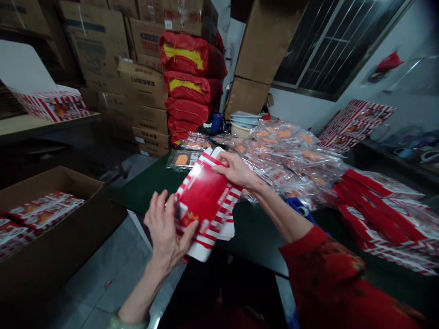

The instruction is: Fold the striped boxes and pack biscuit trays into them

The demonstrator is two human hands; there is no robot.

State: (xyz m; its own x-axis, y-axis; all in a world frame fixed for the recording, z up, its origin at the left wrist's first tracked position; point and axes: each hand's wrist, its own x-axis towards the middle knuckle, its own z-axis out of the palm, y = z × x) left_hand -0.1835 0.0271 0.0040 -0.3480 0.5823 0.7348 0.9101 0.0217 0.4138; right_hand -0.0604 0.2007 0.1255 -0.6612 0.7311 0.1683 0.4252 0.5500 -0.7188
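A red carton [204,192] with white stripes and a printed picture is tilted in front of me, over the near edge of the green table [137,187]. White flaps stick out at its ends, and part of it is blurred. My right hand [236,169] grips its upper edge with the thumb on the red face. At the lower left side, my left hand [168,230] holds the carton, its thumb across the front and its fingers along the edge. Beyond the carton lies a heap of clear plastic packets [281,151] with orange pieces inside.
Red striped cartons [384,210] are stacked at the right, near a blue tape dispenser [300,208]. An open cardboard box [61,224] holding striped cartons stands low at the left. Stacked brown boxes [147,87] and red bundles [192,82] stand behind the table.
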